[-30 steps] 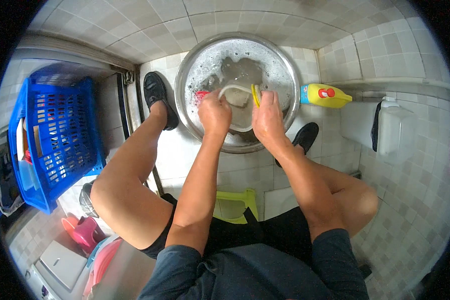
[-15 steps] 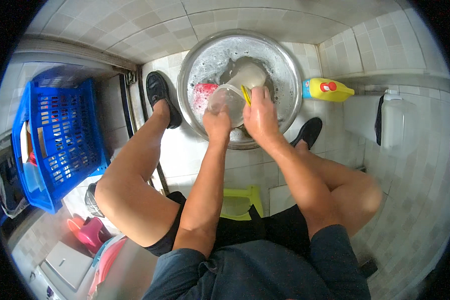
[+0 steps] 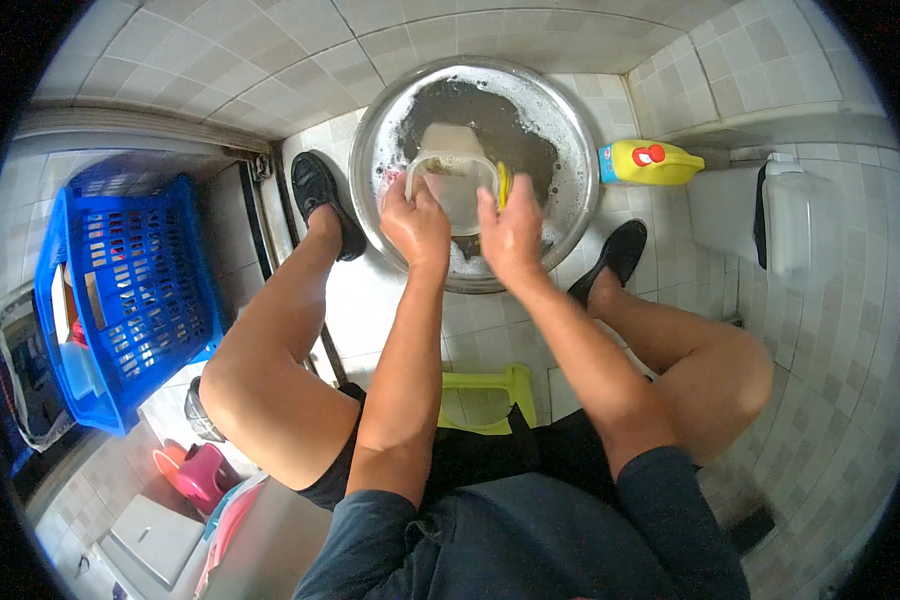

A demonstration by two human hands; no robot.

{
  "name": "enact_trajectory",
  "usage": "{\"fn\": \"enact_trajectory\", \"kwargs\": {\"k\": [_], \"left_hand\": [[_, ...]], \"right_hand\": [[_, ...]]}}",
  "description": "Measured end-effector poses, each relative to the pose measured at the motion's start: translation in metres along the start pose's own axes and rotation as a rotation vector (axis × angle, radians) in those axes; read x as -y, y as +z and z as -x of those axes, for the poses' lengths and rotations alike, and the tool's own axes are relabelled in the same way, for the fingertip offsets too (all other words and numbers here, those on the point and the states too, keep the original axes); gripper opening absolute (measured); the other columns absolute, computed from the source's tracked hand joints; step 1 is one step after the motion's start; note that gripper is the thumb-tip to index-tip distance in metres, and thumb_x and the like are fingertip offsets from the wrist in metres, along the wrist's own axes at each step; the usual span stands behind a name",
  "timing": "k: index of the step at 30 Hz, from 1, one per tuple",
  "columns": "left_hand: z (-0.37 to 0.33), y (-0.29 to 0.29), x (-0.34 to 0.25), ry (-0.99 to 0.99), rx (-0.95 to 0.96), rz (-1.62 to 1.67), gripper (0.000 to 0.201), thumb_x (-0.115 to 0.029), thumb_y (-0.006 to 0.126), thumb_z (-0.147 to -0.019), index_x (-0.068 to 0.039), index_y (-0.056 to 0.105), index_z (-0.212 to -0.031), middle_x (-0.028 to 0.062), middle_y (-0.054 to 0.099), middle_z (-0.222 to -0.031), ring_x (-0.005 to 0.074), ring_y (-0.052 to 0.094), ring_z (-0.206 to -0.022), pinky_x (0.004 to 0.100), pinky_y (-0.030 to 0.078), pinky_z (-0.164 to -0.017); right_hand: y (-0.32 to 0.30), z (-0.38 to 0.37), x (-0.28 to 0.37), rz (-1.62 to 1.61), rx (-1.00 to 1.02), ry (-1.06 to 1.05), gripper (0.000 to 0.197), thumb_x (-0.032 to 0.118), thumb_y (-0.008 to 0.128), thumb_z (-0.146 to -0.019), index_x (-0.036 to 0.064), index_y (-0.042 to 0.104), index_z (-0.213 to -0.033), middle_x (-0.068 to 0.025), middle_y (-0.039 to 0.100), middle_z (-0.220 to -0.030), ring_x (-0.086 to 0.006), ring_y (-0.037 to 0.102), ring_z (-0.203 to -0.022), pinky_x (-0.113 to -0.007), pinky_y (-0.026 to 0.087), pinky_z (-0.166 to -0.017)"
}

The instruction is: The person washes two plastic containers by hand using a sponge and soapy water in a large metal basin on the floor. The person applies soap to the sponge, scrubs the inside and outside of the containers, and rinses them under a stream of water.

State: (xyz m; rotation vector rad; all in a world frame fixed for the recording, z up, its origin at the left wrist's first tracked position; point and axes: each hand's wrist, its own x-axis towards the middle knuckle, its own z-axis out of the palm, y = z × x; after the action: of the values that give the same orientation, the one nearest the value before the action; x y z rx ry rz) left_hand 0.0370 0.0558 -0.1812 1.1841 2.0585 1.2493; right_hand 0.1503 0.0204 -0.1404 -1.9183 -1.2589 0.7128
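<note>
A translucent plastic container (image 3: pixel 442 142) is held over a wide metal basin (image 3: pixel 362 150) of murky, foamy water. My left hand (image 3: pixel 417 228) is closed on the container's left rim, thumb inside. At the opposite rim my right hand (image 3: pixel 513 235), blurred by motion, grips a thin yellow piece (image 3: pixel 503 184); its kind is hard to make out, perhaps a sponge. The container's mouth faces me, and its base points toward the far wall. White suds (image 3: pixel 560 185) line the basin's sides. Something red in the basin is mostly hidden behind my left hand.
A yellow bottle with a red cap (image 3: pixel 660 163) lies right of the basin. At the left stands a blue slotted basket (image 3: pixel 130 290) holding things. My black shoes flank the basin, and a green stool (image 3: pixel 485 395) is beneath me. Tiled walls rise ahead and to the right.
The container has turned from slanting to the right to pointing straight away from me. My left hand has shifted slightly left and up. The foam has parted, showing more dark water.
</note>
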Motion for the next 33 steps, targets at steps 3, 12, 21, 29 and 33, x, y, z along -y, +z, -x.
{"fn": "enact_trajectory", "kwargs": {"k": [3, 12, 21, 29, 33], "left_hand": [[0.014, 0.005, -0.005, -0.191, 0.025, 0.060, 0.030, -0.019, 0.064, -0.095, 0.009, 0.072, -0.104, 0.0283, 0.072, -0.098, 0.0436, 0.070, -0.091, 0.0457, 0.054, -0.086], [0.004, -0.024, -0.015, 0.051, 0.324, -0.240, 0.036, -0.024, 0.069, -0.093, 0.003, 0.070, -0.117, 0.0248, 0.072, -0.098, 0.0408, 0.071, -0.087, 0.0467, 0.055, -0.081], [0.039, -0.006, -0.011, -0.152, 0.208, -0.046, 0.026, -0.016, 0.059, -0.101, 0.009, 0.068, -0.101, 0.0291, 0.071, -0.085, 0.0407, 0.069, -0.076, 0.0475, 0.052, -0.072], [0.027, -0.023, -0.001, -0.918, 0.859, 1.103, 0.056, -0.022, 0.063, -0.085, 0.002, 0.052, -0.134, 0.0253, 0.065, -0.121, 0.0398, 0.067, -0.100, 0.0509, 0.054, -0.083], [0.017, -0.022, -0.025, -1.044, 0.998, 1.457, 0.092, -0.034, 0.066, -0.075, -0.004, 0.034, -0.157, 0.0295, 0.045, -0.152, 0.0501, 0.049, -0.137, 0.0669, 0.041, -0.112]], "right_hand": [[0.015, 0.014, -0.013, -0.060, -0.059, 0.024, 0.031, 0.007, 0.069, -0.090, -0.0060, 0.047, -0.108, -0.0305, 0.056, -0.101, -0.0516, 0.057, -0.097, -0.055, 0.045, -0.084], [-0.034, -0.031, -0.010, 0.142, 0.079, -0.516, 0.019, -0.005, 0.062, -0.084, -0.0029, 0.052, -0.100, -0.0255, 0.058, -0.102, -0.0492, 0.058, -0.094, -0.055, 0.048, -0.082], [0.011, 0.024, -0.016, -0.098, -0.122, 0.084, 0.031, 0.017, 0.067, -0.095, -0.0059, 0.049, -0.107, -0.0292, 0.058, -0.095, -0.0513, 0.058, -0.094, -0.056, 0.045, -0.083], [-0.030, -0.011, -0.009, -0.039, 0.064, 0.085, 0.031, 0.016, 0.067, -0.095, -0.0039, 0.047, -0.107, -0.0313, 0.062, -0.097, -0.0497, 0.063, -0.094, -0.053, 0.049, -0.081], [-0.062, -0.040, -0.023, 0.008, 0.277, -0.049, 0.030, 0.012, 0.066, -0.095, -0.0036, 0.052, -0.117, -0.0225, 0.065, -0.102, -0.0324, 0.065, -0.094, -0.042, 0.052, -0.087]]}}
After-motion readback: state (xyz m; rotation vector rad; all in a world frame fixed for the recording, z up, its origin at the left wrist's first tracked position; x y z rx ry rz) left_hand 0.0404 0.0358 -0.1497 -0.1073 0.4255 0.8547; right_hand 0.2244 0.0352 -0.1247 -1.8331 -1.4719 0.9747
